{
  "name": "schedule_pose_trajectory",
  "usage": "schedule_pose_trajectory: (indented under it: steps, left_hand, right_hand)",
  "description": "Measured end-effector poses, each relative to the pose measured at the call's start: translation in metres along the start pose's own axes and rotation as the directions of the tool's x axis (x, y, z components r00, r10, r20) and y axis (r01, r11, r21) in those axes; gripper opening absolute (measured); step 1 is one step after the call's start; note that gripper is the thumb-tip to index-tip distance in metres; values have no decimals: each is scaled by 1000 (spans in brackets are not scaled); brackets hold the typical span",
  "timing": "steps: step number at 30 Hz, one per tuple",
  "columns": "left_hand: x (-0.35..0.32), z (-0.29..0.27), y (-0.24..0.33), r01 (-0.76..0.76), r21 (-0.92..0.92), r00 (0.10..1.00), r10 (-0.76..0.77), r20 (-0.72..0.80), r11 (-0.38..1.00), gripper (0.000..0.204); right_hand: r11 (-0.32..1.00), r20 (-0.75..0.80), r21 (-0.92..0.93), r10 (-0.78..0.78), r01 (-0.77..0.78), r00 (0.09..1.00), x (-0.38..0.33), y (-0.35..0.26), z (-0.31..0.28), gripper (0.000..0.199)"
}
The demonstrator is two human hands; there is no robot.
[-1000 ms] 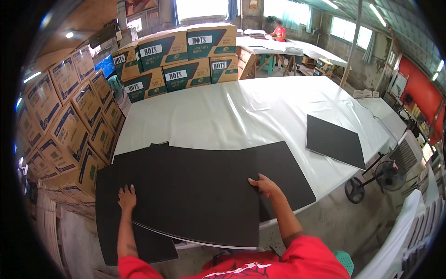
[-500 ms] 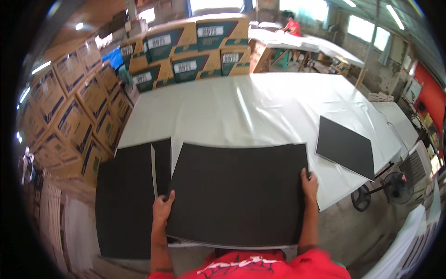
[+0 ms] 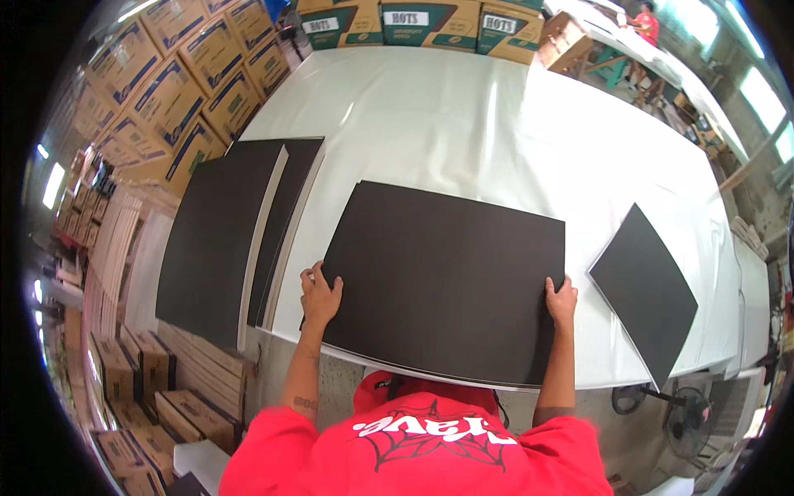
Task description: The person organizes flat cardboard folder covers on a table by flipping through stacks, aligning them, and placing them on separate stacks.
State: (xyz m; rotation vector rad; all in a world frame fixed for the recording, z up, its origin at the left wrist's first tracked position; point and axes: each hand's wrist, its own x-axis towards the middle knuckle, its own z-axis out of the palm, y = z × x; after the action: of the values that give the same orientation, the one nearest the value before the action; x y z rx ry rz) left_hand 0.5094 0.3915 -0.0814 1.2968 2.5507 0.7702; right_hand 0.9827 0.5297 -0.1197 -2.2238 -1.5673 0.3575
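Note:
A large black rectangular sheet (image 3: 447, 285), seemingly with more beneath it, lies flat near the front edge of the white-covered table (image 3: 413, 107). My left hand (image 3: 321, 295) grips its left edge, thumb on top and fingers along the side. At the right edge, my right hand (image 3: 562, 302) holds it the same way, its fingers partly hidden underneath. To the left are a thick stack of black sheets (image 3: 215, 236) with pale edges and another black stack (image 3: 288, 211) partly covered by it. A smaller black panel (image 3: 649, 289) rests at an angle on the right.
Cardboard cartons (image 3: 169, 103) are piled high at the left, and printed cartons (image 3: 430, 25) line the table's far edge. A fan (image 3: 686, 413) stands by the right front corner. Another person (image 3: 643, 26) is at a far table. More boxes (image 3: 198, 417) sit low at the left.
My view has tilted downward. The black sheet, bowed between my hands before, now lies flatter on the table, and both hands still grip its sides.

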Motion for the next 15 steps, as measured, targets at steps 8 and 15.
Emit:
schedule_pose_trajectory:
  steps: [8, 15]
  left_hand:
    - [44, -6, 12, 415, 40, 867, -409, 285, 909, 78]
    - [69, 5, 1, 544, -121, 806, -477, 349, 830, 81]
  right_hand:
    - [936, 195, 189, 260, -297, 946, -7, -38, -25, 75]
    - [647, 595, 493, 238, -582, 768, 15, -6, -27, 96]
